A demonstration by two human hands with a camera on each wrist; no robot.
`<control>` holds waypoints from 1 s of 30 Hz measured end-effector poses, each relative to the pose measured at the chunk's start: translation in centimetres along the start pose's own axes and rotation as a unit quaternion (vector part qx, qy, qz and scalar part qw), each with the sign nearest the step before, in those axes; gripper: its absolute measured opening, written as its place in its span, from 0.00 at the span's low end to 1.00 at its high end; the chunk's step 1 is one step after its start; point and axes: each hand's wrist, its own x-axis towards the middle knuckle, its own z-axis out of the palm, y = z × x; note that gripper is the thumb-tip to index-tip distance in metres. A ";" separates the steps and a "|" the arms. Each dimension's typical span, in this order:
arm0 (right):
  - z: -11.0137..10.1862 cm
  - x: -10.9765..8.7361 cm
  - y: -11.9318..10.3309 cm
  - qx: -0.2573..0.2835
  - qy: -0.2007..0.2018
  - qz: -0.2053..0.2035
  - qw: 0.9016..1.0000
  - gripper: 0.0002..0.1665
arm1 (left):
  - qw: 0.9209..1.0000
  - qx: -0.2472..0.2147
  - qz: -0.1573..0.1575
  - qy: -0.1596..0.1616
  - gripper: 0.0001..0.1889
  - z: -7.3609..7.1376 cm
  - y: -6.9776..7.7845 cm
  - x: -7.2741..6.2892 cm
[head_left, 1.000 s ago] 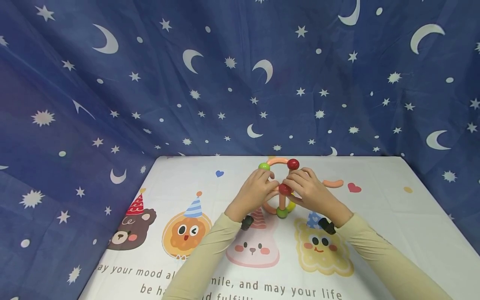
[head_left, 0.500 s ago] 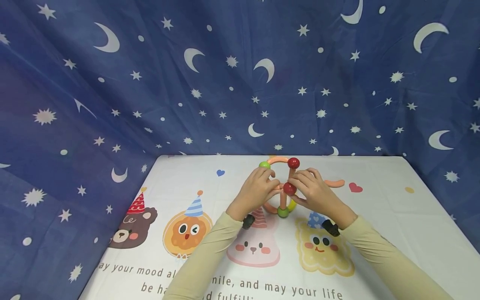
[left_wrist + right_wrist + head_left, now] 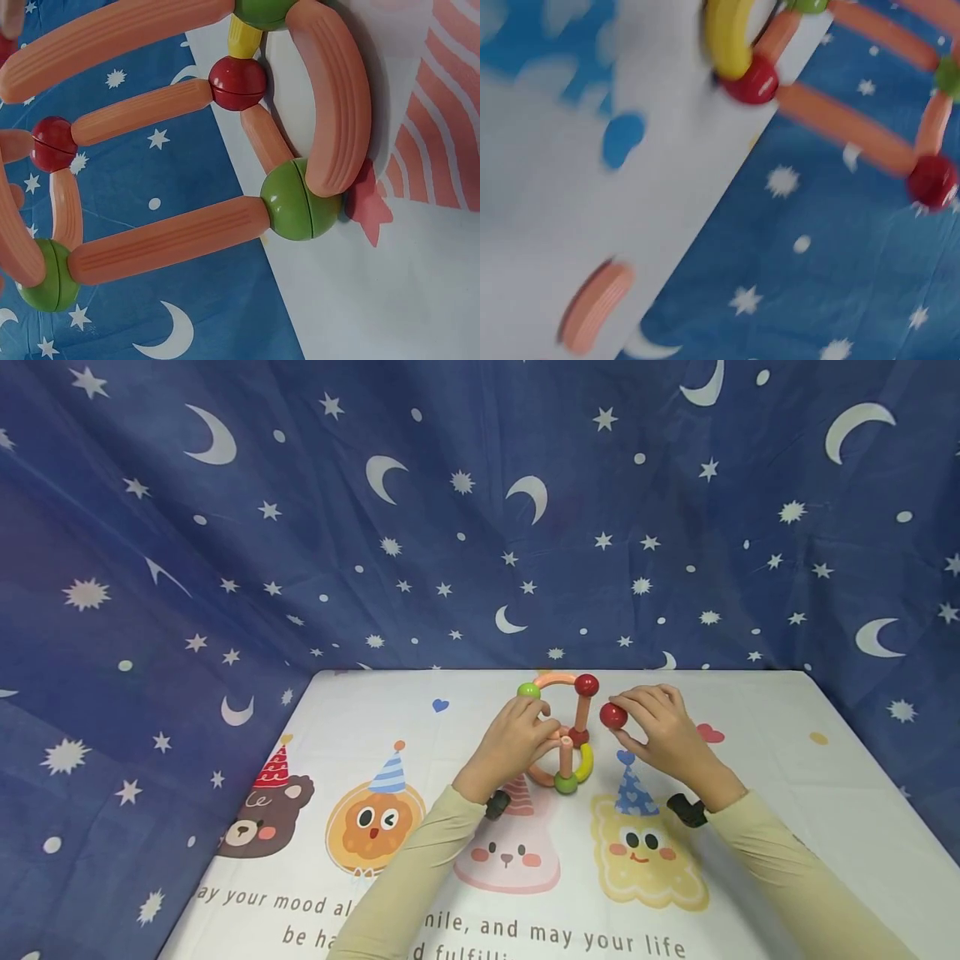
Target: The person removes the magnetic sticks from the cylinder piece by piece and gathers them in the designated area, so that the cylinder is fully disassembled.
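A building toy of orange sticks and curved pieces (image 3: 341, 97) joined by coloured balls stands on the table. Its base has a green ball (image 3: 566, 783) and a yellow curved piece (image 3: 583, 764); an orange arch (image 3: 555, 678) joins a green and a red ball on top. My left hand (image 3: 510, 739) grips the frame's left side, partly hiding it. To the right of the frame, my right hand (image 3: 663, 735) pinches a loose red ball (image 3: 613, 716) between thumb and fingers. The front upright stick (image 3: 566, 756) has a bare top end.
A loose orange curved piece (image 3: 596, 307) lies on the table to the frame's right, hidden behind my right hand in the head view. The white tablecloth (image 3: 795, 777) bears printed cartoons. A blue star-printed curtain (image 3: 450, 527) rises behind the table.
My right hand has pulled the red ball off the front upright stick and moved right with it, baring the stick's top. My left hand has kept its place on the frame.
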 end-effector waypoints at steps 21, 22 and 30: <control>3.2 -3.5 8.8 -0.049 -0.213 0.056 0.974 0.25 | 1.000 0.000 -0.007 -0.008 0.10 0.3 0.3 -0.2; 3.5 -3.6 8.9 -0.051 -0.225 0.050 0.972 0.24 | 1.000 -0.004 -0.009 -0.008 0.10 0.3 0.3 -0.2; 5.2 -4.0 9.5 -0.070 -0.272 0.008 0.960 0.24 | 1.000 -0.015 -0.014 -0.009 0.10 0.3 0.4 0.0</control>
